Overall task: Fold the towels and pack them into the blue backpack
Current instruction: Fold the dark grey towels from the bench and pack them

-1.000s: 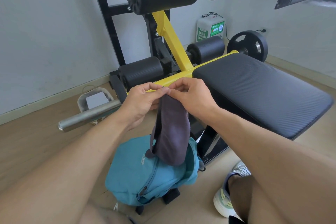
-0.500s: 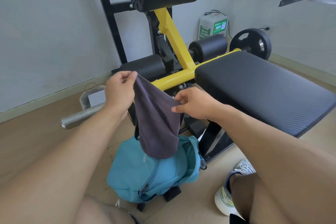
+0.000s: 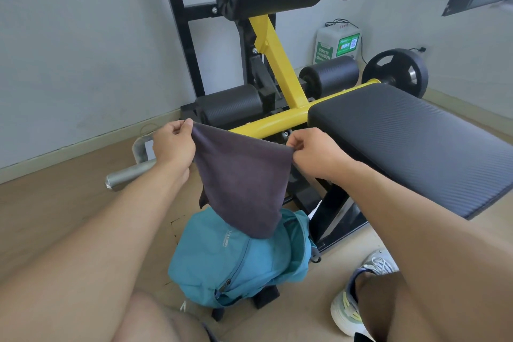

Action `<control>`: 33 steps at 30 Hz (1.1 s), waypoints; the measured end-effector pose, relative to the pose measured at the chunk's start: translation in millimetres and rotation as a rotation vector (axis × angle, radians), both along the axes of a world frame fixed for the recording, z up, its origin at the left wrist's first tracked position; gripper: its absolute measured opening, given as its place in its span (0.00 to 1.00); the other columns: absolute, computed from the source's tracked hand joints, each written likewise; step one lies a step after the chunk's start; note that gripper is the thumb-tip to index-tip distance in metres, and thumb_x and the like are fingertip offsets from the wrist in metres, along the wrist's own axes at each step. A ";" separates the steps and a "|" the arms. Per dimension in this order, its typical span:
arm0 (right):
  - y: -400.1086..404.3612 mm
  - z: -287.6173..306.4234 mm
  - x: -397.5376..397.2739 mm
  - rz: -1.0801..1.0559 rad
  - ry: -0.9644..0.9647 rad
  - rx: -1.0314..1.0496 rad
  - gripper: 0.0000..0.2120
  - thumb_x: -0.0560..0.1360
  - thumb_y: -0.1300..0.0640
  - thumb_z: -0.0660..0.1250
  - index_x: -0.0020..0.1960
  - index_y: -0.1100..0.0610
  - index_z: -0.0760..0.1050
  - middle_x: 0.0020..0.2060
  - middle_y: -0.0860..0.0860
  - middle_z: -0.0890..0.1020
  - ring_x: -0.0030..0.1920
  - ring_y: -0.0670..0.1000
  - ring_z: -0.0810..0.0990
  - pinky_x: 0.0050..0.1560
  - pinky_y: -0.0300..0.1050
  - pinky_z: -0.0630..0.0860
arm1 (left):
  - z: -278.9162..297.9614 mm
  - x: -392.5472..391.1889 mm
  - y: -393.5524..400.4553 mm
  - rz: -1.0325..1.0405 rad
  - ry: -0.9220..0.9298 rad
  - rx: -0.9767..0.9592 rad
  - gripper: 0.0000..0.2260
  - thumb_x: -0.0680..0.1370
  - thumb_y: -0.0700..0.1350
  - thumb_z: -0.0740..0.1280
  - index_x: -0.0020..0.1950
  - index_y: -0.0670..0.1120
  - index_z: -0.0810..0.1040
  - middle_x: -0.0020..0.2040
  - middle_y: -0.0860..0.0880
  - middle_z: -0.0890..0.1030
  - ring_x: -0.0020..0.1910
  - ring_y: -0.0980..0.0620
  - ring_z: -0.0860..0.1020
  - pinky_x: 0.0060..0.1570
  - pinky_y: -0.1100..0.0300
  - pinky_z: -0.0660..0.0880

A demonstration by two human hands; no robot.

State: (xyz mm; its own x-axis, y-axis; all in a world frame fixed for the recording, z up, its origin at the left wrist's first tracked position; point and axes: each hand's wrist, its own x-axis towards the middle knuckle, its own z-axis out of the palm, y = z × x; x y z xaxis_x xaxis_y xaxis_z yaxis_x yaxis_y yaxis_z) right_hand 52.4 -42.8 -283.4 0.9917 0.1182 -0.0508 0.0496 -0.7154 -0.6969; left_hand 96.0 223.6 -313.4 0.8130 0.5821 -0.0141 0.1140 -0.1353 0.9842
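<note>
The left hand and right hand each pinch a top corner of the dark grey towel in closed fingers (held apart, cloth hanging), its lower end over the blue backpack on the floor, near the black bench pad.

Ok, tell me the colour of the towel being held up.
Dark grey, plain towel; the head view shows it.

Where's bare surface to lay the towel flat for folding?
The black padded bench seat, right of the right hand, is bare. Wood floor left of the steel bar is free too. Around the blue backpack, the frame base and shoes crowd it.
</note>
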 end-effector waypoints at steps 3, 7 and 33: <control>-6.2 -1.8 -0.5 0.061 0.188 0.110 0.13 0.72 0.70 0.59 0.38 0.55 0.76 0.38 0.57 0.79 0.41 0.57 0.76 0.43 0.52 0.73 | 0.6 1.7 2.8 0.035 -0.004 -0.017 0.05 0.82 0.51 0.67 0.52 0.52 0.80 0.51 0.50 0.82 0.58 0.43 0.82 0.64 0.47 0.78; -8.6 -0.1 -3.2 0.141 0.288 0.099 0.10 0.72 0.66 0.56 0.37 0.56 0.72 0.38 0.57 0.71 0.42 0.56 0.68 0.45 0.54 0.65 | -4.3 4.8 16.3 0.084 0.008 -0.055 0.05 0.82 0.50 0.67 0.53 0.49 0.80 0.51 0.49 0.81 0.59 0.42 0.82 0.63 0.48 0.78; -40.1 5.9 -1.3 -0.011 -0.127 0.050 0.10 0.69 0.51 0.81 0.40 0.51 0.80 0.37 0.48 0.86 0.40 0.46 0.85 0.45 0.41 0.81 | -26.1 5.1 32.5 0.027 0.097 -0.021 0.12 0.84 0.48 0.65 0.64 0.44 0.80 0.52 0.48 0.79 0.50 0.47 0.80 0.62 0.47 0.79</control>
State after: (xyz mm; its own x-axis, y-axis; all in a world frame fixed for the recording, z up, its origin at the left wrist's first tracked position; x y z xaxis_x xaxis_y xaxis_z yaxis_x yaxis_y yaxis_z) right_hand 51.1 -82.9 -277.5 0.9910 0.1066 0.0813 0.1323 -0.6813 -0.7199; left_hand 101.1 256.1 -339.5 0.7913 0.6024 -0.1043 0.2121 -0.1106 0.9710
